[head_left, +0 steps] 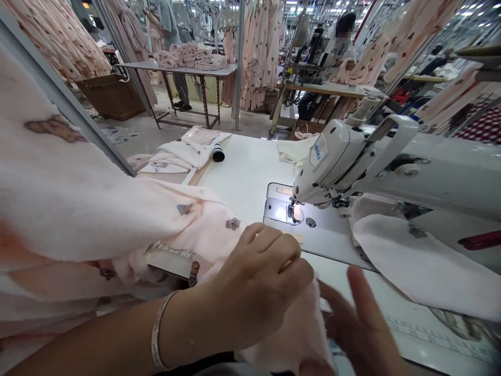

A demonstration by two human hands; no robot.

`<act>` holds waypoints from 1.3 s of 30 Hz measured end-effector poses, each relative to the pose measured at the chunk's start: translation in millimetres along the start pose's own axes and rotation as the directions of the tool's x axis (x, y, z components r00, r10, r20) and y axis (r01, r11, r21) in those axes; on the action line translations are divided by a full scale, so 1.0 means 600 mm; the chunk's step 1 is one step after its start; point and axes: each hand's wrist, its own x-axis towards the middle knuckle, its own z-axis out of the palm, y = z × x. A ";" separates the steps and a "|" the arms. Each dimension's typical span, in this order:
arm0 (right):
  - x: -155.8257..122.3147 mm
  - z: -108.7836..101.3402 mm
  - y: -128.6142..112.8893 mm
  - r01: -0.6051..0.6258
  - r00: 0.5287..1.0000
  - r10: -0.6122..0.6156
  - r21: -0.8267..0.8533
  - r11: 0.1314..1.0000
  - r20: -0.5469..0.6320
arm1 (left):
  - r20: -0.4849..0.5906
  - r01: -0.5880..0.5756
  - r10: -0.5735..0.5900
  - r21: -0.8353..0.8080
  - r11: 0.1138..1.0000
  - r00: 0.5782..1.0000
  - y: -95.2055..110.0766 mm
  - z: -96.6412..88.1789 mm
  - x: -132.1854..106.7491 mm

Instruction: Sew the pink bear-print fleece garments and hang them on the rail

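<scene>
Pale pink fleece (82, 219) with small bear prints fills the left of the frame, bunches toward the hands and runs down between them, cut off at the bottom edge. Left hand (254, 284), bangle (156, 329) on the wrist, is curled closed on the fleece, fingertips partly hidden by the cloth. Right hand (362, 329) is blurred and cut off low in the frame, fingers spread open, just beside the fleece; no clear grip on anything. A printed ruler (170, 256) shows under the fleece, mostly covered. Sewing machine (344, 167) stands right of the hands, its lit needle area (293, 213) small and hard to make out. A pale cloth piece (425, 261) lies lower right on the white table (242, 177), cut off by the edge. Beyond the table, a white cloth pile (172, 159) and black spool (218, 152) sit just apart. Upper left, a co-worker (166, 21), head cut off, stands at a table (176, 68) with a folded pink stack (191, 57). Upper right, a seated person (340, 44) is partly hidden by equipment.
</scene>
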 end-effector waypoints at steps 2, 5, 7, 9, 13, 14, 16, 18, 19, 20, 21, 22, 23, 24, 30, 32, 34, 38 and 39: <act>0.015 0.005 0.004 0.069 0.990 -0.079 -0.094 0.993 -0.114 | -0.016 -0.049 0.049 -0.007 0.999 0.999 -0.003 -0.026 -0.007; 0.030 0.037 0.009 0.070 0.997 -0.073 -0.068 0.995 -0.032 | 0.048 -0.205 0.200 0.205 0.957 0.979 -0.027 -0.095 0.019; 0.027 0.060 0.015 0.041 0.996 -0.042 0.017 0.999 0.073 | 0.091 -0.202 0.181 0.375 0.905 0.979 -0.058 -0.121 0.061; 0.014 0.069 0.026 0.032 0.991 -0.033 0.007 0.999 0.129 | 0.181 -0.224 0.163 0.395 0.891 0.970 -0.096 -0.105 0.109; -0.012 0.034 0.053 0.076 0.980 0.001 -0.381 0.922 0.198 | 0.505 -0.171 0.028 0.240 0.956 0.862 -0.157 0.019 0.162; -0.013 0.020 0.057 0.103 0.980 -0.009 -0.468 0.878 0.198 | 0.513 -0.142 0.014 0.212 0.967 0.858 -0.166 0.049 0.164; -0.005 0.001 0.062 0.141 0.984 -0.051 -0.561 0.816 0.173 | 0.500 -0.091 -0.017 0.190 0.978 0.866 -0.174 0.089 0.157; 0.015 -0.003 0.063 0.144 0.989 -0.097 -0.590 0.794 0.112 | 0.482 -0.050 -0.047 0.187 0.981 0.875 -0.174 0.097 0.145; 0.028 0.002 0.063 0.136 0.991 -0.117 -0.606 0.784 0.070 | 0.473 -0.030 -0.061 0.182 0.983 0.879 -0.172 0.091 0.139; 0.040 0.010 0.064 0.130 0.989 -0.144 -0.622 0.772 0.027 | 0.466 -0.010 -0.075 0.177 0.984 0.882 -0.171 0.080 0.134; 0.050 0.020 0.066 0.122 0.986 -0.166 -0.634 0.764 -0.010 | 0.452 0.002 -0.081 0.172 0.985 0.888 -0.170 0.066 0.130; 0.057 0.032 0.067 0.115 0.983 -0.177 -0.630 0.768 -0.038 | 0.423 0.003 -0.076 0.170 0.985 0.903 -0.169 0.050 0.127; 0.060 0.042 0.068 0.111 0.984 -0.172 -0.602 0.791 -0.044 | 0.382 -0.014 -0.055 0.176 0.984 0.923 -0.170 0.036 0.125; 0.058 0.051 0.069 0.111 0.989 -0.148 -0.543 0.833 -0.026 | 0.336 -0.051 -0.017 0.191 0.980 0.942 -0.171 0.024 0.124; 0.012 0.014 0.072 0.022 0.994 0.027 -0.428 0.904 0.108 | 0.428 -0.177 0.079 0.195 0.965 0.900 -0.194 0.048 0.142; 0.011 -0.017 0.073 0.036 0.992 0.040 -0.562 0.826 0.122 | 0.493 -0.120 0.029 0.154 0.981 0.869 -0.199 0.078 0.147; 0.026 -0.038 0.075 0.061 0.989 0.035 -0.621 0.781 0.141 | 0.492 -0.089 0.007 0.144 0.986 0.870 -0.200 0.102 0.147; 0.079 -0.040 0.083 0.127 0.991 -0.052 -0.718 0.684 0.125 | 0.457 -0.053 -0.017 0.140 0.989 0.890 -0.201 0.119 0.139; 0.092 -0.035 0.088 0.147 0.988 -0.059 -0.752 0.643 0.143 | 0.450 -0.047 -0.021 0.138 0.989 0.893 -0.203 0.118 0.139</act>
